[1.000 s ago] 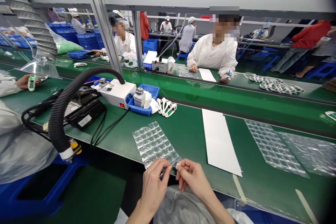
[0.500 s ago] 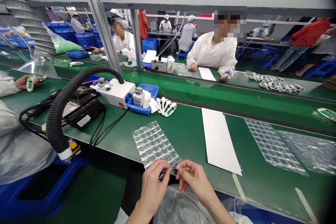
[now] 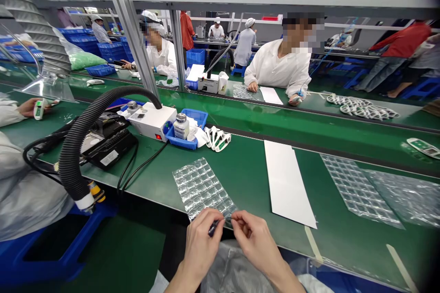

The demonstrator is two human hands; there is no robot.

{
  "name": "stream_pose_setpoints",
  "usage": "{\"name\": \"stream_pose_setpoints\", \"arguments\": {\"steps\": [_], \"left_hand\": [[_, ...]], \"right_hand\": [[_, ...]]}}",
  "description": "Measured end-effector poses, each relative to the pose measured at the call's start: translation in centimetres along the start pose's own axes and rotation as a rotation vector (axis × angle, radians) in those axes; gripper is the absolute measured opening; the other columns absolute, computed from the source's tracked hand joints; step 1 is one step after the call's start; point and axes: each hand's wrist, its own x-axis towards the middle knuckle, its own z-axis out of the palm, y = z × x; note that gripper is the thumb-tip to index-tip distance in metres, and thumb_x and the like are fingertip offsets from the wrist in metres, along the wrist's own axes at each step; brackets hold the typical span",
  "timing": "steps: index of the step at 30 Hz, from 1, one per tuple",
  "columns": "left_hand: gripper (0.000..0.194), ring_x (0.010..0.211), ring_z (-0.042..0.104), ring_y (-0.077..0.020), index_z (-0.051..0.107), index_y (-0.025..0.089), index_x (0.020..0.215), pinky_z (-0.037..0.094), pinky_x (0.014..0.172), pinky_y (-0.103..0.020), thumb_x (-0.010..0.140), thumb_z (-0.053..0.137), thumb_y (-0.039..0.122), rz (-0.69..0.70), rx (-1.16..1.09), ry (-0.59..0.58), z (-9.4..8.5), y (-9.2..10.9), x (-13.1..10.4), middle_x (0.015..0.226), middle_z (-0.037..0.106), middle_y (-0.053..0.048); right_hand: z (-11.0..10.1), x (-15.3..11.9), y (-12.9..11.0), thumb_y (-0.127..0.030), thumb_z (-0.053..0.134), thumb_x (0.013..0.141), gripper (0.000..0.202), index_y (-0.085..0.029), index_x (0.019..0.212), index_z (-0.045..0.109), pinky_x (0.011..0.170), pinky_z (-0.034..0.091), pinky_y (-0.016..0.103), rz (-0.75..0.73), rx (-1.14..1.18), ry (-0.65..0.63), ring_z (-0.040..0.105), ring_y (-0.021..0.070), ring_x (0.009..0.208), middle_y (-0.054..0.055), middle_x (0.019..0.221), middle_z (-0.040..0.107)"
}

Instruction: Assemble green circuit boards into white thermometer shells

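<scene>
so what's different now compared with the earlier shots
The white-and-green part on the belt has slid left, further into view. The right hand has curled its fingers in more. No pick-up or release shows. The left hand still holds the dark piece; the clear tray stayed put.

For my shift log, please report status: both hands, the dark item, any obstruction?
Left hand holding small dark item. Right hand close by, grip unclear. Transparent pocketed sheet just beyond the hands. No obstruction seen between hands.
</scene>
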Motion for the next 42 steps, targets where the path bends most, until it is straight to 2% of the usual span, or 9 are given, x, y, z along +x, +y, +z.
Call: {"name": "stream_pose_setpoints", "arguments": {"steps": [16,21,23,27,30,33,36,39,42], "left_hand": [[0.014,0.082,0.062,-0.0166,0.059,0.023,0.083,0.05,0.074,-0.028,0.089,0.051,0.013,0.006,0.023,-0.004,0.0,0.1,-0.1,0.087,0.066,-0.001],[0.015,0.083,0.063,-0.0168,0.059,0.023,0.082,0.052,0.074,-0.029,0.089,0.049,0.014,0.0,0.041,-0.025,-0.3,0.3,-0.1,0.087,0.066,-0.001],[0.012,0.091,0.063,-0.0188,0.059,0.024,0.093,0.052,0.083,-0.034,0.088,0.051,0.016,0.036,0.076,-0.057,-0.8,0.1,-0.3,0.096,0.067,-0.003],[0.048,0.122,0.05,-0.0256,0.046,0.025,0.129,0.032,0.111,-0.053,0.083,0.059,0.016,0.148,0.244,-0.117,-2.4,-2.1,-1.1,0.127,0.058,-0.008],[0.033,0.118,0.054,-0.0235,0.056,0.027,0.116,0.03,0.111,-0.056,0.088,0.052,0.011,0.199,0.273,-0.047,-4.0,-3.9,-1.0,0.118,0.064,-0.005],[0.024,0.1,0.063,-0.0195,0.06,0.025,0.102,0.035,0.108,-0.051,0.09,0.048,0.009,0.291,0.188,0.055,-6.5,-2.9,0.8,0.098,0.069,-0.002],[0.02,0.086,0.065,-0.0189,0.06,0.023,0.105,0.049,0.088,-0.037,0.09,0.051,0.014,0.407,0.219,0.063,-9.6,1.0,4.7,0.088,0.07,-0.003],[0.024,0.081,0.065,-0.0194,0.062,0.024,0.112,0.05,0.074,-0.03,0.091,0.052,0.027,0.384,0.339,-0.216,-11.1,4.4,9.9,0.093,0.07,-0.004],[0.023,0.064,0.065,-0.0167,0.065,0.024,0.108,0.049,0.061,-0.024,0.087,0.056,0.028,0.267,0.285,-0.527,-9.3,4.0,14.5,0.073,0.069,0.001]], "right_hand": [[0.6,0.5,0.7,-0.015,0.04,0.088,0.015,-0.019,0.083,0.053,0.053,0.034,0.026,-0.152,-0.357,-0.003,0.052,0.0157,0.052,0.001,0.065,0.058],[0.5,0.9,0.8,-0.017,0.042,0.085,0.012,-0.021,0.077,0.05,0.051,0.033,0.025,-0.085,-0.239,0.04,0.047,0.0141,0.051,-0.001,0.06,0.052],[0.3,1.1,0.6,-0.017,0.043,0.084,0.012,-0.021,0.074,0.049,0.05,0.033,0.025,-0.044,-0.151,0.038,0.044,0.0133,0.05,-0.002,0.059,0.049],[-0.2,1.5,0.6,-0.018,0.046,0.081,0.011,-0.02,0.07,0.048,0.048,0.03,0.024,0.045,0.036,0.005,0.039,0.0117,0.049,-0.004,0.056,0.043],[-0.4,1.8,0.3,-0.019,0.048,0.078,0.01,-0.02,0.068,0.048,0.047,0.025,0.023,0.102,0.137,-0.012,0.034,0.0105,0.048,-0.006,0.052,0.036],[-0.7,2.1,-1.0,-0.023,0.053,0.073,0.009,-0.019,0.066,0.049,0.044,0.021,0.022,0.181,0.339,-0.027,0.029,0.0082,0.045,-0.007,0.05,0.034],[-1.4,2.5,-2.7,-0.03,0.055,0.068,0.013,-0.02,0.065,0.048,0.038,0.014,0.02,0.318,0.648,-0.101,0.018,0.0049,0.036,-0.011,0.042,0.028],[-2.2,3.2,-3.0,-0.037,0.054,0.068,0.017,-0.022,0.067,0.047,0.033,0.011,0.02,0.425,0.775,-0.194,0.013,0.0038,0.029,-0.014,0.036,0.027],[-2.6,4.6,-1.2,-0.035,0.051,0.066,0.015,-0.021,0.065,0.049,0.033,0.013,0.02,0.413,0.584,-0.117,0.017,0.0044,0.03,-0.012,0.037,0.03]]}}
